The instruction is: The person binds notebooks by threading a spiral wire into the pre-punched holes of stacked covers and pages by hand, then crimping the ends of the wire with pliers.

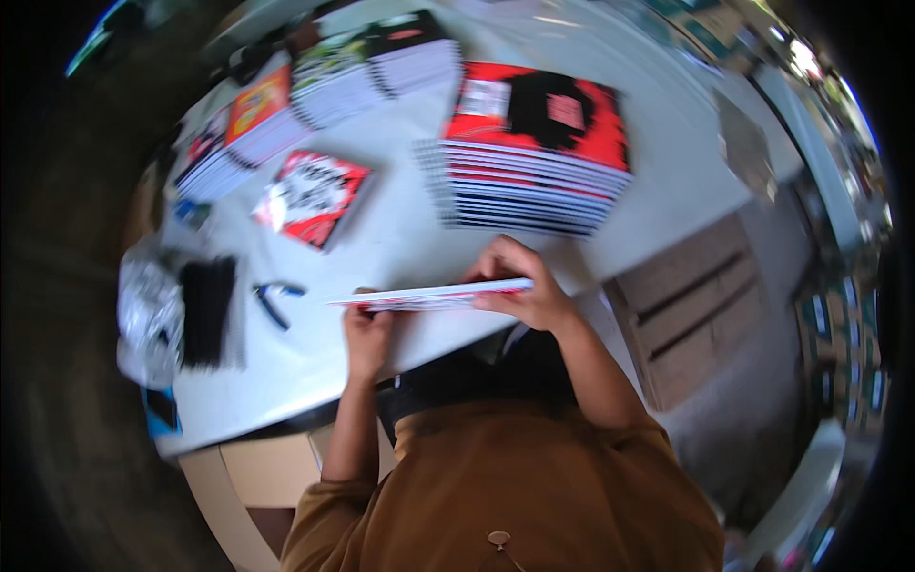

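Observation:
Between my two hands a notebook is held up on edge above the table's near edge, its white page edge facing up and some red showing on its cover. My left hand grips its left end. At the other end, the fingers of my right hand close around it. Ahead and to the right stands a tall stack of spiral notebooks, its top cover red and black. A smaller red, white and black book or pad lies ahead of my left hand. Blue-handled pliers rest left of my left hand.
A bundle of black binding wires lies at the left beside a clear plastic bag. More spiral notebook stacks line the far left of the white table. Right of the table is a brown slatted wooden piece; cardboard sits below.

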Available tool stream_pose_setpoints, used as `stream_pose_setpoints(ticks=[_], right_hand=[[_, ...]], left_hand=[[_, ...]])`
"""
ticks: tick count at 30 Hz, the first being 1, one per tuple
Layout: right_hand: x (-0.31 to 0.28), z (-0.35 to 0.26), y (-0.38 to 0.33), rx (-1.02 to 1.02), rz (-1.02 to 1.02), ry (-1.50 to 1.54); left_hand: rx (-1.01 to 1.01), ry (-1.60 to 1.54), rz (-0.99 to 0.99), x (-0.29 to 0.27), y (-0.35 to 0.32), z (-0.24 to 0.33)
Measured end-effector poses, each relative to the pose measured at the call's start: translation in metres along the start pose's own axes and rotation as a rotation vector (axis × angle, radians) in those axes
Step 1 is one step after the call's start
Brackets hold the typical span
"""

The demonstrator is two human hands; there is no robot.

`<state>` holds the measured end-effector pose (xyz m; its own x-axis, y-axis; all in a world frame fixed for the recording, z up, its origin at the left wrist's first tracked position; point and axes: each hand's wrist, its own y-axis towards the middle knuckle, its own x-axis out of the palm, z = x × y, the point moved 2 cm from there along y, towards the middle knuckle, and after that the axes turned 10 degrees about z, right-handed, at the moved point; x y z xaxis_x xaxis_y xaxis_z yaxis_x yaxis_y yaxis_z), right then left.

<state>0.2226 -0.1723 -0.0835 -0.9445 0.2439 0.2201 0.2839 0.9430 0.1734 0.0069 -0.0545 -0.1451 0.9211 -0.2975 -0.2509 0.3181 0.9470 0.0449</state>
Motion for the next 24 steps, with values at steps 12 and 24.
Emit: stream_pose_setpoints(ticks=[12, 24], right_hand=[[-0.007, -0.004, -0.002, -0.259, 0.194, -0.322], [-0.02, 0.02, -0.015, -0.113, 0.338, -0.209]], left_hand=[[0.059, 1.237, 0.539, -0.193, 0.118, -0.048], [0.072, 0.038, -0.308, -0.063, 0.043, 0.073]])
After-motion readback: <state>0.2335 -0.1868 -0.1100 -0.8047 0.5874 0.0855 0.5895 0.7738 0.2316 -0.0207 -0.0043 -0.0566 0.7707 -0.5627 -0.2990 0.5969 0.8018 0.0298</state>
